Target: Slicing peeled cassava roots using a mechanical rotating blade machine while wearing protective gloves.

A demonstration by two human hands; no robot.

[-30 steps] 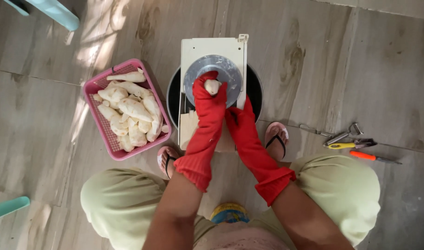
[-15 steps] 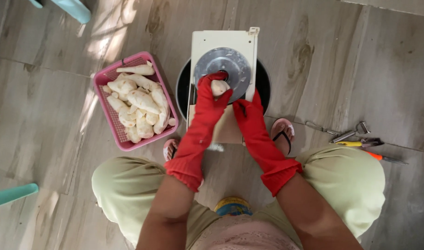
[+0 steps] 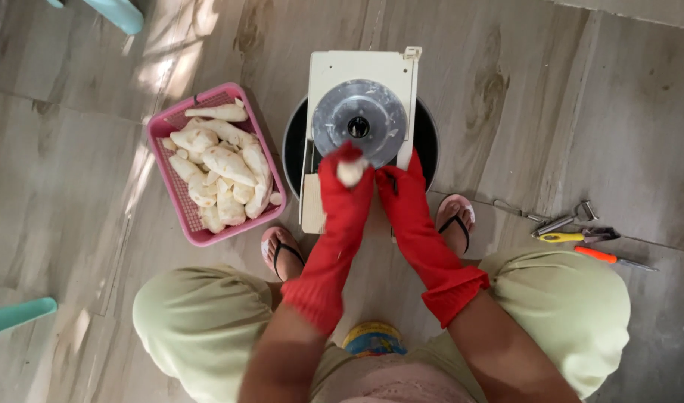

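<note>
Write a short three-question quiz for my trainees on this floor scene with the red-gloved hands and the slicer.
1. True or false: the pink plastic basket of peeled white roots is on the person's left.
2. Which gloved hand holds the pale root piece: A left, B right?
3. What lies under the cream slicer with the round metal disc?

Key: 1 true. 2 A. 3 A black round basin.

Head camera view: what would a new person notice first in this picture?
The two long red rubber gloves stand out at the centre: the left hand grips a pale peeled root piece at the edge of the round metal disc of a cream slicer, and the right hand rests beside it. To the left on the floor, a pink basket holds many peeled roots.
</note>
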